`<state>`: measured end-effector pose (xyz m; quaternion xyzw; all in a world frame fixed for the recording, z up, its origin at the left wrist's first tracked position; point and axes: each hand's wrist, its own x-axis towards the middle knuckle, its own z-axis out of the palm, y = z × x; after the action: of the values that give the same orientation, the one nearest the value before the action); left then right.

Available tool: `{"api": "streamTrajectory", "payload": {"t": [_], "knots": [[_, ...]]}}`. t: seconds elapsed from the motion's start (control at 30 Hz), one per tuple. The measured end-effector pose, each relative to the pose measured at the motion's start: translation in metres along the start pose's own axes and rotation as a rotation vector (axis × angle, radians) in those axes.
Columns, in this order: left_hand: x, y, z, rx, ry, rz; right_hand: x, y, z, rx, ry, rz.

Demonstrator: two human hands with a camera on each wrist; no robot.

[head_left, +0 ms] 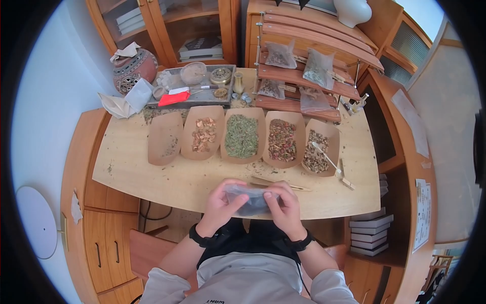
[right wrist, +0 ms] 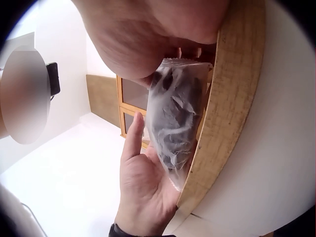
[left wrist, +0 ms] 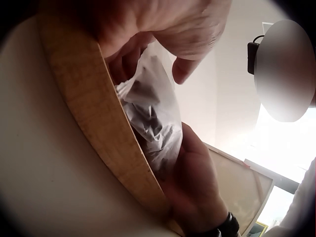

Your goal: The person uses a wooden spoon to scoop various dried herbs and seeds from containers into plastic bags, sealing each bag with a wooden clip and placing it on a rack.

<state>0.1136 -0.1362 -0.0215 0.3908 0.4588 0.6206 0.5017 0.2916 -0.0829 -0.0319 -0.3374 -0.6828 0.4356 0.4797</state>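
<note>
A translucent bag [head_left: 249, 201] with dark contents is held between both hands at the table's front edge. The left hand [head_left: 221, 206] grips its left end, thumb on the near face; the right hand [head_left: 284, 209] grips the right end the same way. In the left wrist view the crinkled bag [left wrist: 154, 116] hangs beside the table edge [left wrist: 103, 118]. The right wrist view shows the bag [right wrist: 175, 118] bulging, its serrated ends by the hands. Fingers behind the bag are partly hidden.
Several paper trays [head_left: 164, 139] of dried plant pieces cross the table; a white spoon [head_left: 326, 158] lies in the rightmost. Wooden tweezers [head_left: 281, 183] lie just beyond the hands. A wooden rack [head_left: 304, 71] with filled bags and a grey tray [head_left: 202, 96] stand behind.
</note>
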Motion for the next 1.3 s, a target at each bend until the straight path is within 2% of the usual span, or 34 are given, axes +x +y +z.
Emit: {"api": "streamTrajectory", "payload": {"t": [0.1, 0.2, 0.3, 0.37, 0.43, 0.53, 0.6, 0.67, 0.77, 0.83, 0.9, 1.0, 1.13, 1.23, 1.3], "knots": [[0.003, 0.004, -0.001, -0.019, 0.02, -0.055, 0.0, -0.001, 0.0, -0.01, -0.03, -0.024], [0.002, 0.006, -0.009, 0.2, -0.044, -0.136, -0.001, 0.001, 0.001, -0.004, -0.055, -0.049], [0.003, 0.0, -0.01, 0.188, -0.058, -0.103, -0.003, 0.003, 0.0, -0.021, -0.057, -0.045], [0.001, -0.007, -0.014, 0.208, -0.066, -0.069, -0.003, 0.0, 0.0, -0.001, -0.078, -0.013], [-0.001, -0.008, -0.013, 0.213, -0.061, -0.032, -0.001, -0.006, -0.002, 0.014, -0.117, -0.061], [-0.01, -0.002, -0.012, 0.239, -0.134, 0.006, -0.001, -0.022, -0.009, 0.017, -0.199, -0.055], [-0.012, 0.007, -0.007, 0.357, -0.203, 0.154, -0.004, -0.031, -0.015, -0.022, -0.285, -0.019], [-0.016, 0.016, -0.003, 0.448, -0.239, 0.257, -0.006, -0.041, -0.02, -0.032, -0.265, -0.048], [-0.023, 0.023, 0.007, 0.437, -0.206, 0.32, -0.012, -0.048, -0.026, -0.049, -0.228, -0.08], [-0.028, 0.024, 0.013, 0.343, -0.158, 0.195, -0.013, -0.052, -0.026, -0.061, -0.181, -0.116], [-0.03, 0.023, 0.015, 0.294, -0.138, 0.097, -0.015, -0.055, -0.028, -0.04, -0.164, -0.072], [-0.027, 0.024, 0.019, 0.303, -0.2, 0.227, -0.015, -0.064, -0.029, -0.033, -0.169, -0.043], [-0.029, 0.03, 0.018, 0.344, -0.252, 0.266, -0.018, -0.064, -0.032, -0.036, -0.178, -0.049], [-0.034, 0.027, 0.017, 0.235, -0.164, 0.169, -0.02, -0.065, -0.034, 0.028, -0.165, -0.011], [-0.034, 0.028, 0.018, 0.273, -0.155, 0.181, -0.021, -0.064, -0.035, 0.056, -0.161, 0.006]]}}
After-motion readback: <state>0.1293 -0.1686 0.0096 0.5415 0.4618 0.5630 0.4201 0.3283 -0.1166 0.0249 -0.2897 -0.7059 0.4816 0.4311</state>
